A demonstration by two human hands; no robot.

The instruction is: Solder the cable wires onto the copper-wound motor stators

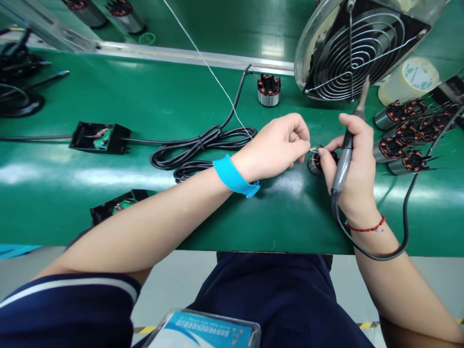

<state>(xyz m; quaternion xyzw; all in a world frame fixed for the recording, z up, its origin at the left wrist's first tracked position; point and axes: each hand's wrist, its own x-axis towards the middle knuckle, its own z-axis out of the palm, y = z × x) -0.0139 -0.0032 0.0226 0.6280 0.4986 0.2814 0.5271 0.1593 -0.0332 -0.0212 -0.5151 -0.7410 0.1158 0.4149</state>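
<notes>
Green work surface [108,183], glossy, streaked with pale reflections of overhead light. Metal rail [181,54] running across the far side, more green surface beyond it. Round wire-guarded fan [357,46] tilted at upper right, a roll of tape [411,79] beside it. Coiled black cable [203,147] mid-bench, a black open box [99,137] to its left. Dark tangle at far left, possibly tools, too blurred to tell. Grey floor [177,280] below the bench edge, a yellow stripe lower down.

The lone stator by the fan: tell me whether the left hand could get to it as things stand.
Probably yes. The left hand pinches wires just in front of the lone stator, with only bare green mat and a thin white wire between them. It would have to let go first.
</notes>
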